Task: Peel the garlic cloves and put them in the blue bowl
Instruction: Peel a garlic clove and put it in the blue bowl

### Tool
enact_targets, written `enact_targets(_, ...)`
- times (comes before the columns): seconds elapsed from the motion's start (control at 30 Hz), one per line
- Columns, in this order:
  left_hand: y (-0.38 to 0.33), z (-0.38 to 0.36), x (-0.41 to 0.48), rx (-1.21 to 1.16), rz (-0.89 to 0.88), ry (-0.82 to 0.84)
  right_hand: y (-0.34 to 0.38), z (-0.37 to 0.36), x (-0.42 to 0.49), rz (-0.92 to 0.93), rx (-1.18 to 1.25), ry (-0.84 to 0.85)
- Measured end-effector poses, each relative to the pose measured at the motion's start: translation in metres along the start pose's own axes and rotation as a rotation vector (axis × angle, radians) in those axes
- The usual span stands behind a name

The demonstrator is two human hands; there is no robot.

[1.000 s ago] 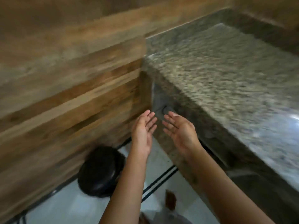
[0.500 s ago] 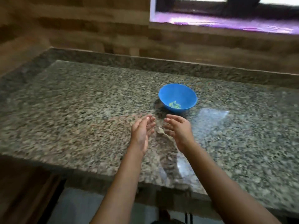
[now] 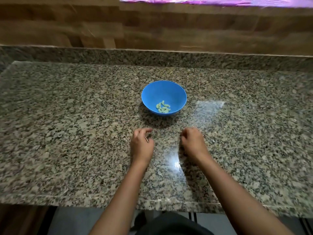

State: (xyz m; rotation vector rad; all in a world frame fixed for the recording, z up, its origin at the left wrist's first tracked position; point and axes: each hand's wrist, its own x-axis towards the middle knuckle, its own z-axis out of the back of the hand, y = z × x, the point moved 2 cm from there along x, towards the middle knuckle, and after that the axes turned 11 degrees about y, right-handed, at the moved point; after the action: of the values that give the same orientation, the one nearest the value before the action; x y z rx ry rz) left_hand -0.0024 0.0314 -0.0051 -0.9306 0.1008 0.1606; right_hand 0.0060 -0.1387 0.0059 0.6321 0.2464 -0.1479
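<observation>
Blue bowl [image 3: 176,94] on granite counter [image 3: 67,133], peeled garlic cloves [image 3: 163,108] piled inside it, left hand [image 3: 142,145] and right hand [image 3: 193,143] low over counter near bowl, apart, both palm-down, fingers loosely curled, nothing visibly held, wood-look wall [image 3: 152,31] behind.

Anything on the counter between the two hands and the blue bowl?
Head view: only bare counter and the blue bowl's shadow lie between it and the left hand and right hand.
</observation>
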Motion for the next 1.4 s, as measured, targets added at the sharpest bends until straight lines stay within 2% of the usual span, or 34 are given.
enact_targets(0.13,-0.005,0.001,0.004,-0.211,-0.035,0.030,0.023,0.014,-0.003,0.064,0.258,-0.073)
enact_targets(0.23,-0.006,0.004,0.007,-0.528,0.001,0.084,0.055,0.035,0.006,0.180,0.456,-0.171)
enact_targets(0.33,-0.009,0.005,0.008,-0.836,0.074,0.144,0.078,0.045,0.030,0.187,0.479,-0.161)
enact_targets(0.47,-0.014,0.010,0.006,-1.042,0.131,0.185,0.077,0.042,0.036,0.145,0.567,-0.168)
enact_targets(0.57,-0.018,0.011,0.008,-1.151,0.139,0.218,0.065,0.025,0.014,0.087,0.713,-0.098)
enact_targets(0.67,-0.024,0.011,0.006,-1.272,0.145,0.240,0.057,0.005,-0.005,-0.011,0.883,0.095)
enact_targets(0.73,-0.026,0.012,0.003,-1.267,0.124,0.271,0.056,-0.002,-0.011,-0.055,1.066,0.191)
enact_targets(0.9,-0.024,0.013,0.002,-1.121,0.050,0.318,0.054,0.002,-0.020,-0.023,1.339,0.231)
enact_targets(1.1,-0.028,0.024,0.008,-0.705,-0.051,0.409,0.050,0.002,-0.020,0.080,1.257,0.198)
enact_targets(1.23,-0.032,0.027,0.011,-0.674,-0.052,0.401,0.050,-0.001,-0.020,0.038,1.305,0.150)
enact_targets(1.4,-0.033,0.027,0.010,-0.620,-0.060,0.416,0.050,-0.004,-0.024,0.085,1.187,0.121)
